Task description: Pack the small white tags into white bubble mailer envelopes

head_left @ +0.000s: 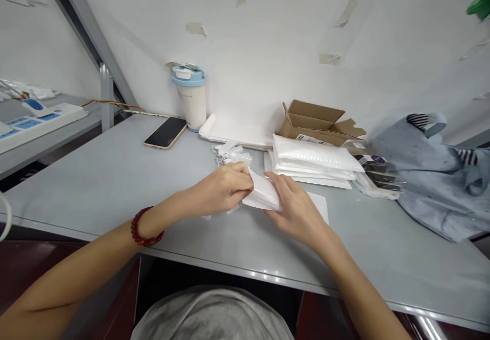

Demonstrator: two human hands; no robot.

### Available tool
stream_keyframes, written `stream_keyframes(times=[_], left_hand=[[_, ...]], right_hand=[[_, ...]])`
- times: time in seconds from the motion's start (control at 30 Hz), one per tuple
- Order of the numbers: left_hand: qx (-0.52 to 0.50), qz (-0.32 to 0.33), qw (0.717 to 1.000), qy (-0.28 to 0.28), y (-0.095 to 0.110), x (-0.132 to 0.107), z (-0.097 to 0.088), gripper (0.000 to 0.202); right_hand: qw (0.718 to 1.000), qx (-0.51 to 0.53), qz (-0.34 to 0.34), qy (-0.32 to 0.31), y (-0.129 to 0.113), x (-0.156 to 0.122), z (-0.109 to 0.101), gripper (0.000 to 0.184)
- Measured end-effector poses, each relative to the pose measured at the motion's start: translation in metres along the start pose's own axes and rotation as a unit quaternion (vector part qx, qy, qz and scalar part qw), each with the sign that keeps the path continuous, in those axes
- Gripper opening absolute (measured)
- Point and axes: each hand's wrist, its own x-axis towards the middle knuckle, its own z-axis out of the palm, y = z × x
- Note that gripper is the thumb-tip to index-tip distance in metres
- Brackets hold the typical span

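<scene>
The grey worktop (99,176) offers open room left of the hands, toward its left front corner — and a strip along the front edge. The right hand (293,204), half curled, grips the right end of a white envelope (266,193); the left hand (231,189), fingers bunched, pinches its left end. The envelope is over mid-worktop, long axis between the hands — roughly along the front edge, right end slightly nearer it.
</scene>
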Motion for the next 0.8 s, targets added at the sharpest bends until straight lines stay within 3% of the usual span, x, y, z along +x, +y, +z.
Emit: stream_keyframes(times=[0.1, 0.17, 0.2, 0.23, 0.3, 0.4, 0.6, 0.8], left_hand=[[-0.083, -0.056, 0.993, 0.063, 0.003, 0.0, -0.011, 0.017], [-0.088, -0.141, 0.978, 0.126, -0.001, -0.001, -0.024, 0.014], [-0.072, -0.194, 0.97, 0.129, -0.005, -0.001, -0.03, 0.014], [-0.05, -0.247, 0.962, 0.102, -0.01, -0.002, -0.036, 0.016], [-0.007, -0.327, 0.945, -0.026, -0.021, -0.004, -0.044, 0.025], [0.024, -0.355, 0.915, -0.192, -0.035, -0.007, -0.042, 0.034], [0.035, -0.319, 0.917, -0.237, -0.04, -0.01, -0.025, 0.034], [-0.071, -0.271, 0.905, -0.319, -0.023, -0.01, -0.043, 0.01]], right_hand=[[1.0, 0.009, 0.017, 0.007, 0.001, 0.001, -0.004, 0.06], [0.999, 0.01, 0.033, 0.015, 0.003, 0.0, -0.008, 0.06], [0.999, 0.01, 0.039, 0.019, 0.005, 0.0, -0.009, 0.06], [0.999, 0.01, 0.042, 0.022, 0.006, 0.0, -0.01, 0.06], [0.999, 0.009, 0.046, 0.024, 0.008, 0.0, -0.011, 0.059], [0.999, 0.006, 0.047, 0.024, 0.009, 0.0, -0.01, 0.059], [0.998, 0.005, 0.057, 0.011, 0.008, 0.0, -0.011, 0.06], [0.998, 0.003, 0.057, 0.01, 0.008, 0.001, -0.011, 0.058]])
